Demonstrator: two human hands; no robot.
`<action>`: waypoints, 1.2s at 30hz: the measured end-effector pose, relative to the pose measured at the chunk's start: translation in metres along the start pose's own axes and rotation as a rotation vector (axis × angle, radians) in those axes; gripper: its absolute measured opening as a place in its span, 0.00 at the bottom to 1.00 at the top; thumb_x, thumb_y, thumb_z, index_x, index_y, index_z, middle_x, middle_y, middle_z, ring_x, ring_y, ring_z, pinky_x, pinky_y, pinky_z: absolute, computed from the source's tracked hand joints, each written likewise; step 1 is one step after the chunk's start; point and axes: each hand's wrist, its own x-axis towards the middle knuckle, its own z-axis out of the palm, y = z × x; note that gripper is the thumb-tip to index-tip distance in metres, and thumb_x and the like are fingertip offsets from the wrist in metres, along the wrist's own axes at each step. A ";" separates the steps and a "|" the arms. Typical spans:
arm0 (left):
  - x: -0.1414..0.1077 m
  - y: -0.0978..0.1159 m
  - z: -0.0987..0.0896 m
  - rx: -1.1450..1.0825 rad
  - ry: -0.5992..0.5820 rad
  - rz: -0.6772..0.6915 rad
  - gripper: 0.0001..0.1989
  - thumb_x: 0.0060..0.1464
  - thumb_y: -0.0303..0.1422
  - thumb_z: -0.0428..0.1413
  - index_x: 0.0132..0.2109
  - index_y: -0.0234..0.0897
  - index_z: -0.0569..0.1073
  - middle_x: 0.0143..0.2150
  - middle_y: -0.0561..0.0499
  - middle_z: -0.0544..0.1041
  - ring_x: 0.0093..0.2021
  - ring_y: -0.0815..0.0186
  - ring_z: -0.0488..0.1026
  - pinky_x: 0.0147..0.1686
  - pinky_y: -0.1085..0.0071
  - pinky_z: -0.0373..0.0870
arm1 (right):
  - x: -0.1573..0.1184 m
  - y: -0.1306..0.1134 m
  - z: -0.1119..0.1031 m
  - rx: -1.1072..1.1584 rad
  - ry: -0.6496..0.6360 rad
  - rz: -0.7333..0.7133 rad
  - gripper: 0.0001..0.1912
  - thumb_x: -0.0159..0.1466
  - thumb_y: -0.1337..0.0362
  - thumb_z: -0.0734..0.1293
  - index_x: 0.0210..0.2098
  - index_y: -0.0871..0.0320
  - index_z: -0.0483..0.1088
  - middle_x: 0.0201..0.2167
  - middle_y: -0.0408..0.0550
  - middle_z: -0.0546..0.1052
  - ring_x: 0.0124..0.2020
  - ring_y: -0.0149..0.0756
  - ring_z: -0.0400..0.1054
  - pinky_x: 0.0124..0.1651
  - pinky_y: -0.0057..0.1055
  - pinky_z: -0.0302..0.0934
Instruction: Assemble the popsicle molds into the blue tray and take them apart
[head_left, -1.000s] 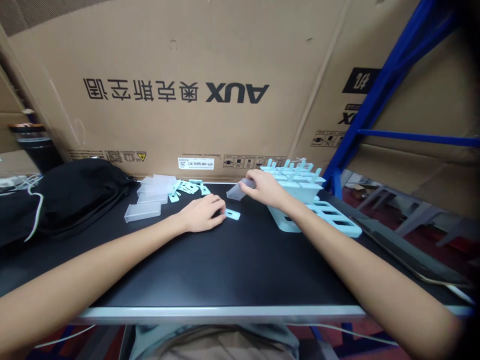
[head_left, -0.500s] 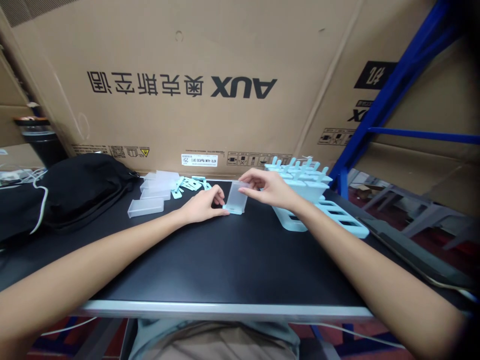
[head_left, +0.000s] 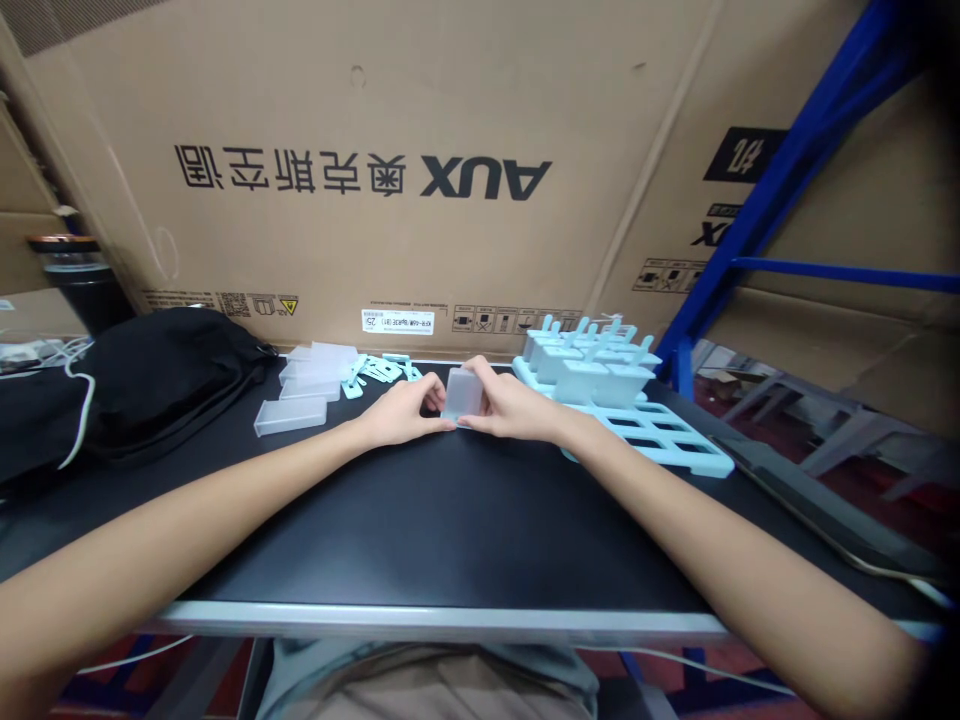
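Observation:
Between my two hands a clear plastic mould case (head_left: pixel 464 393) stands tilted over the black table. My left hand (head_left: pixel 411 410) is closed on its lower left side, at the light blue piece that is now mostly hidden. The fingers of my right hand (head_left: pixel 499 402) wrap round the right side of the case. Left of my hands lie several empty clear cases (head_left: pixel 291 414) and a pile of small light blue pieces (head_left: pixel 381 368). To the right, a light blue rack (head_left: pixel 660 437) holds several light blue moulds (head_left: pixel 585 380) with upright sticks.
A black bag (head_left: pixel 176 375) and a dark cup (head_left: pixel 79 285) are at the left. A large cardboard box (head_left: pixel 360 240) stands behind the table (head_left: pixel 420 530). At the right are a blue metal frame (head_left: pixel 787 170) and a dark flat object (head_left: pixel 817 500).
My right hand has moved down and left, from the top of the case to its right side. The case looks more upright, and more of the rack now shows.

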 end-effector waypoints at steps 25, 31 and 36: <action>0.000 0.007 -0.001 0.045 -0.001 -0.018 0.13 0.54 0.37 0.59 0.45 0.37 0.69 0.40 0.48 0.76 0.39 0.61 0.74 0.40 0.64 0.70 | -0.004 -0.032 0.010 -0.281 -0.042 0.184 0.37 0.61 0.57 0.62 0.63 0.63 0.44 0.36 0.59 0.76 0.32 0.45 0.72 0.32 0.33 0.60; -0.001 0.007 -0.002 0.142 0.033 0.005 0.14 0.55 0.37 0.56 0.47 0.36 0.69 0.39 0.49 0.76 0.35 0.61 0.73 0.35 0.66 0.69 | -0.003 -0.025 0.014 -0.219 0.104 0.006 0.32 0.63 0.58 0.59 0.64 0.61 0.47 0.51 0.62 0.69 0.49 0.48 0.67 0.46 0.41 0.63; -0.004 0.021 0.001 0.183 -0.074 0.107 0.13 0.57 0.40 0.56 0.45 0.37 0.70 0.35 0.49 0.76 0.33 0.60 0.73 0.35 0.65 0.71 | 0.005 -0.037 0.008 -0.234 0.370 -0.018 0.26 0.68 0.53 0.54 0.61 0.59 0.54 0.54 0.58 0.64 0.56 0.49 0.56 0.58 0.49 0.54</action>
